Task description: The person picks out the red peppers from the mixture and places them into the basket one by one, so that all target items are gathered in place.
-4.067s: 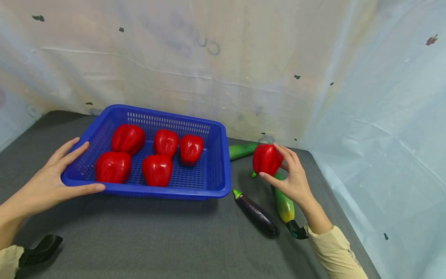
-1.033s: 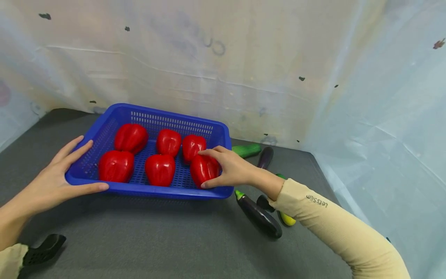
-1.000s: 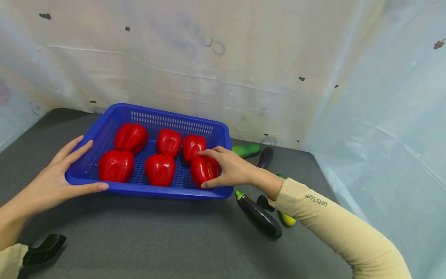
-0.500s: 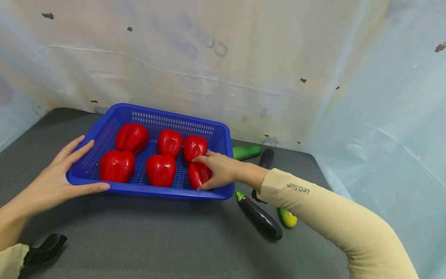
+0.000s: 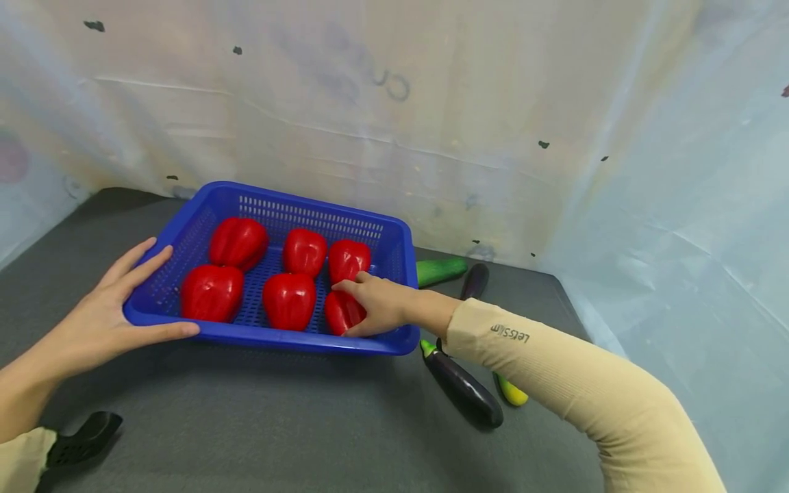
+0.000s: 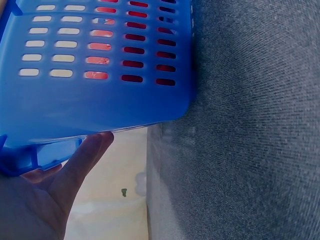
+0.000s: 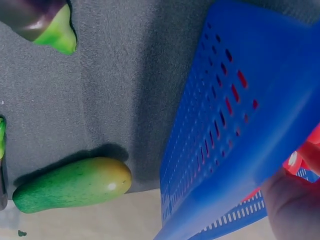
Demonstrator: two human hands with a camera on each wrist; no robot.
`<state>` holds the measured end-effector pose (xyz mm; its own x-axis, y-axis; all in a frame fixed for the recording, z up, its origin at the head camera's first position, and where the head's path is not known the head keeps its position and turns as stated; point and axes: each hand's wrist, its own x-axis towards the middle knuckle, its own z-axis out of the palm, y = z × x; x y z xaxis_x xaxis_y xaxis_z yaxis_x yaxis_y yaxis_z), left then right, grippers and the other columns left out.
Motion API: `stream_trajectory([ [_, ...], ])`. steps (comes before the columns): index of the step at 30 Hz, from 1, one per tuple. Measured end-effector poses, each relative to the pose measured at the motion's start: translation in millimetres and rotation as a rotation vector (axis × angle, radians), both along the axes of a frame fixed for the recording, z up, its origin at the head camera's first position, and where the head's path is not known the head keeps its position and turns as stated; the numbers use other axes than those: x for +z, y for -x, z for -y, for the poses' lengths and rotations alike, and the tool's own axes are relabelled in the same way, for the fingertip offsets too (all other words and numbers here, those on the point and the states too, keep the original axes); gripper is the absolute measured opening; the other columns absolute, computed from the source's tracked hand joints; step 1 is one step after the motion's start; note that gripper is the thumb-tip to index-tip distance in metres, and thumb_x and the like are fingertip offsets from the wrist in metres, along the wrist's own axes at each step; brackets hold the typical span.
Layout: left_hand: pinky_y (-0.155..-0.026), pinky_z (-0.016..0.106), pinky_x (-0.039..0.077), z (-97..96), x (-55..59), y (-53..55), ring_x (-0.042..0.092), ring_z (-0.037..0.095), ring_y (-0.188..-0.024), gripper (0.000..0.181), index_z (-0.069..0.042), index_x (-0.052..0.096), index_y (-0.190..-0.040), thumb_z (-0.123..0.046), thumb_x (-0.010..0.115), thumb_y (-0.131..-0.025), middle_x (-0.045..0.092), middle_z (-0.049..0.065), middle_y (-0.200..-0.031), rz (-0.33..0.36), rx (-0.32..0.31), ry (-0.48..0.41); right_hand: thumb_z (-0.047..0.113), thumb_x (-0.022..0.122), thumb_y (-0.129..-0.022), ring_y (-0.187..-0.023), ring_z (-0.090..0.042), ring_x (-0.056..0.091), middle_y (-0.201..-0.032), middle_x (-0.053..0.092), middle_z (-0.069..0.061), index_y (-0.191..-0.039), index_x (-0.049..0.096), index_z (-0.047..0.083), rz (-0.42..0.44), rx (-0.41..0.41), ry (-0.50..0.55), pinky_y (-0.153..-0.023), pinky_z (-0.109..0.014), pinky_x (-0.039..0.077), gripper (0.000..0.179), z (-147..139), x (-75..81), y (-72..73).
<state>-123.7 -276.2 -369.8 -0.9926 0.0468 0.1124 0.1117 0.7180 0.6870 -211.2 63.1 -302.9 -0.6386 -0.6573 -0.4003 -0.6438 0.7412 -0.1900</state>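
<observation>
In the head view a blue plastic basket [image 5: 277, 335] holds several red bell peppers. My right hand [image 5: 379, 306] reaches over its right rim and grips a bell pepper [image 5: 342, 313] in the front right part; palm and fingers hide part of it. Another bell pepper [image 5: 349, 259] lies just behind that one. My left hand [image 5: 114, 311] rests at the basket's front left corner, fingers straight on the left rim and thumb along the front rim. In the left wrist view this hand [image 6: 60, 180] touches the basket's outside [image 6: 100, 100].
Right of the basket lie a dark eggplant [image 5: 462, 385], a second eggplant [image 5: 474, 281], a green zucchini [image 5: 440, 271] and a yellow-ended green vegetable [image 5: 511, 392], partly under my right sleeve [image 5: 555, 370]. A plastic-covered wall [image 5: 370, 137] stands behind the grey table [image 5: 277, 424].
My right hand has carried the bell pepper from above the vegetables on the right into the basket, then shifted it slightly left and lower. The left hand stays at the corner.
</observation>
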Motion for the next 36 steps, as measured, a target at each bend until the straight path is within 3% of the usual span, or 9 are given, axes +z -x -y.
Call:
stream_trajectory([
  [13,-0.095,0.082,0.009,-1.0,2.4,-0.5,-0.008,0.053,-0.141,0.113,-0.018,0.006,-0.155,-0.036,0.081,-0.073,-0.016,0.008,-0.161,-0.010,-0.011,-0.010,0.043,0.065,-0.088,-0.120,-0.024,0.053,-0.144,0.040,-0.014,-0.151,0.028,0.013,0.002,-0.067,-0.034,-0.102,-0.039,0.047,0.079,1,-0.4,1.2],
  [21,-0.095,0.082,0.010,-1.0,2.2,-0.8,-0.008,0.054,-0.141,0.113,-0.019,0.006,-0.155,-0.037,0.081,-0.074,-0.017,0.008,-0.161,-0.003,-0.008,-0.002,0.045,0.064,-0.089,-0.122,-0.025,0.052,-0.143,0.040,-0.013,-0.149,0.032,0.015,-0.015,-0.064,-0.014,-0.103,-0.039,0.046,0.075,-3,4.7,0.4],
  [36,-0.094,0.082,0.010,-1.1,3.3,-1.5,-0.009,0.053,-0.141,0.112,-0.019,0.005,-0.155,-0.037,0.080,-0.074,-0.017,0.008,-0.161,0.005,-0.006,0.001,0.036,0.066,-0.089,-0.128,-0.028,0.048,-0.147,0.037,-0.013,-0.144,0.042,0.012,-0.038,-0.068,0.245,-0.104,-0.043,0.045,0.065,-27,21.3,-8.4],
])
